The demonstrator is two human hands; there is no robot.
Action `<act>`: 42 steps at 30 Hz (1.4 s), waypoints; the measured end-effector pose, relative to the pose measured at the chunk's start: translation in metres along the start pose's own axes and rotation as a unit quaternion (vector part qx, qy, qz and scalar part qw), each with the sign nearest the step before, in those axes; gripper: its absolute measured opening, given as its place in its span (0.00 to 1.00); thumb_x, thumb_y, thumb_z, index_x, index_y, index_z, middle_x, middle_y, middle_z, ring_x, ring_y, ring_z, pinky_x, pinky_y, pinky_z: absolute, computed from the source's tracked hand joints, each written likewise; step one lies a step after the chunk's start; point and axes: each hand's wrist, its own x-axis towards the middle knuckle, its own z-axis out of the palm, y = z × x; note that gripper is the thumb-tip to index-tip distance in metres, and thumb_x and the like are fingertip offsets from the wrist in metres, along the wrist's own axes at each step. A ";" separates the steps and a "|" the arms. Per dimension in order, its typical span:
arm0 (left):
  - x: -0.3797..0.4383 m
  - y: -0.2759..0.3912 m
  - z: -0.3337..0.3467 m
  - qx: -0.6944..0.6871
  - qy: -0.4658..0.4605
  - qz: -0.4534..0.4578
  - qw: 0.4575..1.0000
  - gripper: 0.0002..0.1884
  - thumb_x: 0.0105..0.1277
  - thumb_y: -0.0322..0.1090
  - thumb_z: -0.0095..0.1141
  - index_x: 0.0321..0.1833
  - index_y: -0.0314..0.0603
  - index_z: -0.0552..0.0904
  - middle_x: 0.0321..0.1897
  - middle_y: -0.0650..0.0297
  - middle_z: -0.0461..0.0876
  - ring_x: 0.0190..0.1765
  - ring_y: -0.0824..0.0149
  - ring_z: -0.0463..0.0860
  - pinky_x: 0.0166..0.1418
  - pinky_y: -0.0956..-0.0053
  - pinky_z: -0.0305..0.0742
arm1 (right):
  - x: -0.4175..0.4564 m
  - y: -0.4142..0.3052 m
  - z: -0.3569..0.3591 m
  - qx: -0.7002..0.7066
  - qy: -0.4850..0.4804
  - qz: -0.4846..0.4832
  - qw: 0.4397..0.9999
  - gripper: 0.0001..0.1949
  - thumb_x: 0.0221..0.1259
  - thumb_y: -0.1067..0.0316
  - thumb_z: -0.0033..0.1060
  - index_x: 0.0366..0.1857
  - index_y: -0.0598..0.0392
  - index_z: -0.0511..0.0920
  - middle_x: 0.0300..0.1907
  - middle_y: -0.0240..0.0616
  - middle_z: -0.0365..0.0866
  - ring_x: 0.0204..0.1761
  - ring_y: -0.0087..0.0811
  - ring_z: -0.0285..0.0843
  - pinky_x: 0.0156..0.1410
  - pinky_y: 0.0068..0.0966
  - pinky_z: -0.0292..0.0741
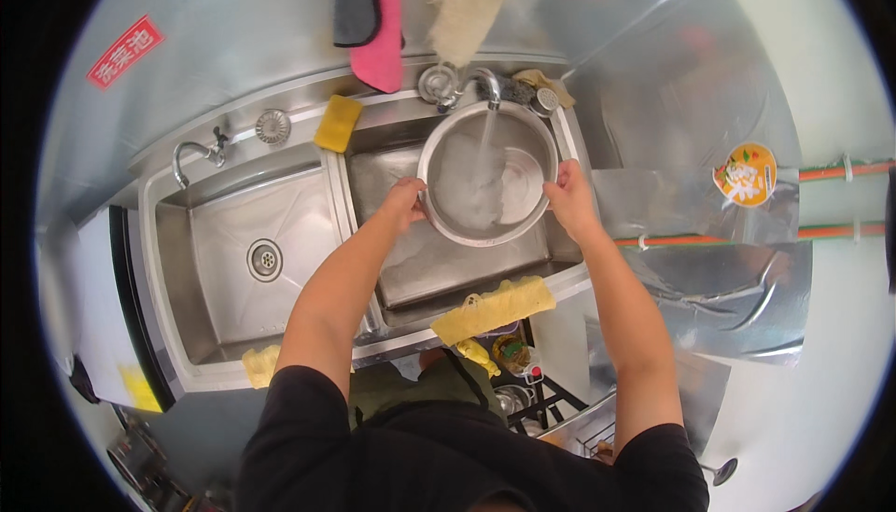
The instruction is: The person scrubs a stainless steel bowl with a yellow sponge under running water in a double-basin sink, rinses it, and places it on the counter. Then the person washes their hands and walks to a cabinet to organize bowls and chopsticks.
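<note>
A round stainless steel basin is held over the right-hand sink bowl. My left hand grips its rim on the left side, and my right hand grips the rim on the right. Water runs from the curved chrome faucet into the basin. Cloudy, frothy water covers the left part of its bottom, while bare metal shows at the right. My fingertips are partly hidden behind the rim.
On the left lies a second sink bowl with its own faucet. A yellow sponge sits on the divider's back end, near a drain strainer. Yellow cloths drape the front edge. Pink and grey cloths hang behind.
</note>
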 end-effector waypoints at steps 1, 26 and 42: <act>0.001 0.002 0.002 0.037 -0.001 0.028 0.999 0.11 0.69 0.30 0.52 0.52 0.39 0.75 0.41 0.58 0.79 0.37 0.60 0.82 0.49 0.57 0.86 | 0.000 0.008 -0.002 0.028 -0.004 0.043 0.999 0.12 0.59 0.75 0.61 0.43 0.55 0.68 0.31 0.33 0.71 0.31 0.27 0.75 0.30 0.29 0.82; -0.069 -0.083 -0.058 0.263 0.157 0.082 0.948 0.16 0.74 0.37 0.47 0.55 0.33 0.78 0.41 0.49 0.83 0.42 0.53 0.84 0.43 0.58 0.81 | -0.071 -0.042 0.029 0.101 -0.053 0.214 0.970 0.07 0.59 0.75 0.54 0.38 0.54 0.69 0.31 0.31 0.71 0.29 0.23 0.72 0.28 0.27 0.78; -0.202 -0.034 -0.223 -0.157 0.109 0.061 0.980 0.13 0.75 0.38 0.45 0.51 0.41 0.81 0.41 0.59 0.82 0.43 0.63 0.83 0.40 0.65 0.79 | -0.120 -0.365 0.218 0.048 -0.236 0.060 0.969 0.08 0.61 0.77 0.55 0.40 0.60 0.66 0.28 0.37 0.75 0.21 0.26 0.78 0.25 0.29 0.85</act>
